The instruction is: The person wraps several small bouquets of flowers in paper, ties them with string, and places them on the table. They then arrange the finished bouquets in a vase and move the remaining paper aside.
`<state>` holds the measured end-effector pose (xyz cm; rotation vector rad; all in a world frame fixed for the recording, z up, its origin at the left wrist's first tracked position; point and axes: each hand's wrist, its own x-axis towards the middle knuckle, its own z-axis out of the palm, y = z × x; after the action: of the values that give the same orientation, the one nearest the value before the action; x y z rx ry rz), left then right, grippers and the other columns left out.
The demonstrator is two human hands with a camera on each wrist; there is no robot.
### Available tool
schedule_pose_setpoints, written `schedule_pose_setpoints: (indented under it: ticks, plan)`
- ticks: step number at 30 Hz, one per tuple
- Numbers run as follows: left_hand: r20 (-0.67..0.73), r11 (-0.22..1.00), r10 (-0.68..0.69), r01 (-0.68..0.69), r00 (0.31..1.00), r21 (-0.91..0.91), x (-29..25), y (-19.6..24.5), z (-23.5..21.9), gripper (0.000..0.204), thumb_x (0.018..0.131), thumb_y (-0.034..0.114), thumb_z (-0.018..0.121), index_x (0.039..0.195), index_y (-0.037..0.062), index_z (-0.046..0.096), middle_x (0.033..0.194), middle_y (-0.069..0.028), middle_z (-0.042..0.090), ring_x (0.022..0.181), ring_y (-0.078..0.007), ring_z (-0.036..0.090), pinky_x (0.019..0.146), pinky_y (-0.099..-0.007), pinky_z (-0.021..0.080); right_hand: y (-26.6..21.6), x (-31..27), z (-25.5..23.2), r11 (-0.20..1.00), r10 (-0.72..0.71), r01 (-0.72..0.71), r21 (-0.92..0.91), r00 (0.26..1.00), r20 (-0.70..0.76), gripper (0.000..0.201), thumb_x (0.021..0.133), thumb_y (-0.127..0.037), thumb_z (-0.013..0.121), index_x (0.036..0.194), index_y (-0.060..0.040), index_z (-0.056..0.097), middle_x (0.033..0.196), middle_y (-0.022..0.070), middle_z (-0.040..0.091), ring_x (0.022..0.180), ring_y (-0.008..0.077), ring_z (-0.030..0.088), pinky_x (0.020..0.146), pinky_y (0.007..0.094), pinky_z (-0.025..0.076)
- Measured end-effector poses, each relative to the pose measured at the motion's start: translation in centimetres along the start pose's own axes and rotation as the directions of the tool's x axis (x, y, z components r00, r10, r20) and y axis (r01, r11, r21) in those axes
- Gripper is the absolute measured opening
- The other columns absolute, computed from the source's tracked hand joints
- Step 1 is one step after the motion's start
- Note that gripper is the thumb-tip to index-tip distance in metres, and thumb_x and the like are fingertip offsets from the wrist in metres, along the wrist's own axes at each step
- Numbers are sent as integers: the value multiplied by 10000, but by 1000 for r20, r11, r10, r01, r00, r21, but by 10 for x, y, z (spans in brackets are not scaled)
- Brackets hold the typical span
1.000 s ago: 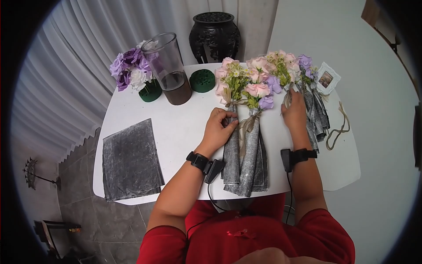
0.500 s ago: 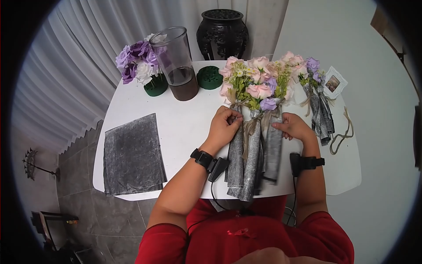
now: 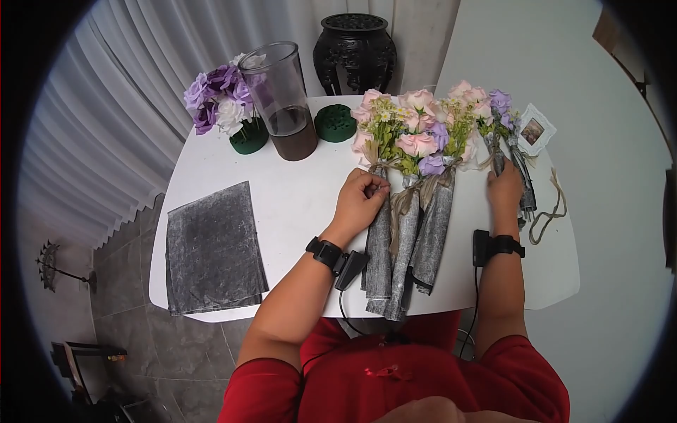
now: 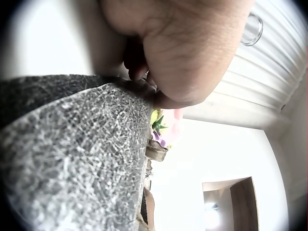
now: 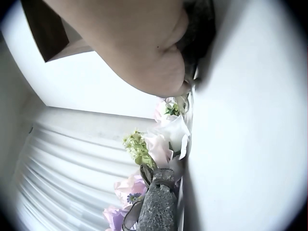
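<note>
Pink, lilac and green flower bouquets lie side by side on the white table, their stems rolled in grey fibrous wrapping and tied with tan ribbon. My left hand holds the leftmost bouquet by its wrap, just under the ribbon. Beside it lie a middle bouquet and a third bouquet, slightly slanted. Further right, my right hand grips another bouquet around its wrapped stems, low over the table in the right wrist view. One more wrapped bouquet lies partly behind that hand.
Dark grey wrapping sheets lie at the left. Behind stand a tall glass vase with dark liquid, purple and white flowers, and a green foam block. A white picture frame and loose tan cord are at the right.
My right hand brought a bouquet leftward and laid it beside the two central ones, then let go. It has moved back right and taken hold of another bouquet. The left hand stays in place.
</note>
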<state>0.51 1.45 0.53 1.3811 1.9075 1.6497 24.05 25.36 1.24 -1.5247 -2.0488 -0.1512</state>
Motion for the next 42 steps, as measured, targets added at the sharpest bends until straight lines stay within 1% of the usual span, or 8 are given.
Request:
schedule_pose_setpoints:
  ticks: [9, 18, 20, 23, 26, 28, 32, 42]
  plan:
    - [29, 999, -43, 44, 999, -22, 1, 0, -1, 107, 798, 91, 671, 873, 16, 655, 840, -38, 508, 737, -123, 488, 689, -238, 421, -29, -5, -31, 989, 3, -57, 137, 930, 367, 405, 718, -244, 668, 1029, -18, 541, 993, 208, 616, 905, 376, 611, 786, 426, 479]
    - [-3, 999, -37, 37, 999, -14, 2, 1, 0, 114, 785, 105, 680, 857, 21, 653, 786, -28, 486, 658, -118, 468, 622, -246, 418, -47, -20, -53, 974, -169, 85, 209, 891, 422, 339, 768, -250, 664, 954, 12, 557, 869, 205, 634, 807, 341, 627, 733, 403, 481]
    - [0, 999, -40, 40, 999, -16, 2, 1, 0, 114, 786, 107, 680, 855, 21, 652, 785, -27, 485, 657, -118, 467, 621, -247, 418, -38, -15, -60, 939, -175, -33, 341, 809, 561, 320, 796, -271, 659, 930, 14, 603, 815, 184, 645, 789, 323, 632, 713, 383, 486]
    - [3, 999, -27, 27, 1000, -23, 2, 0, 0, 115, 787, 109, 678, 854, 19, 653, 785, -29, 486, 660, -120, 469, 621, -247, 417, -10, 6, -55, 884, -108, -140, 445, 866, 488, 327, 801, -286, 661, 891, 26, 627, 772, 171, 647, 745, 296, 631, 679, 367, 484]
    - [4, 999, -38, 38, 999, -25, 1, -1, 0, 115, 786, 109, 677, 853, 19, 656, 788, -32, 490, 664, -122, 473, 623, -248, 417, 23, 33, -38, 911, 7, -66, 407, 990, 143, 349, 800, -277, 661, 1009, 0, 619, 858, 183, 660, 784, 314, 633, 729, 383, 491]
    - [-7, 998, -27, 27, 1000, -64, 2, -1, 1, 115, 783, 108, 678, 854, 20, 658, 791, -36, 496, 665, -124, 478, 623, -249, 418, 43, 47, -30, 999, -38, 41, 17, 990, -137, 457, 801, -274, 657, 1172, -25, 560, 998, 226, 644, 880, 346, 624, 818, 403, 490]
    - [-5, 999, -19, 19, 1000, -27, 3, -2, 0, 112, 786, 108, 676, 853, 20, 658, 798, -40, 501, 673, -126, 487, 630, -250, 423, 57, 49, -20, 997, -3, 16, -77, 986, 166, 499, 738, -237, 692, 1159, -6, 554, 1038, 227, 625, 1012, 391, 568, 849, 452, 474]
    - [6, 999, -20, 20, 1000, -45, 3, -3, -2, 110, 788, 107, 672, 852, 18, 658, 796, -38, 498, 680, -130, 485, 639, -253, 424, 2, -1, -29, 971, -123, 68, 230, 964, 235, 447, 754, -145, 664, 1136, -6, 479, 1105, 258, 536, 1000, 425, 560, 870, 439, 457]
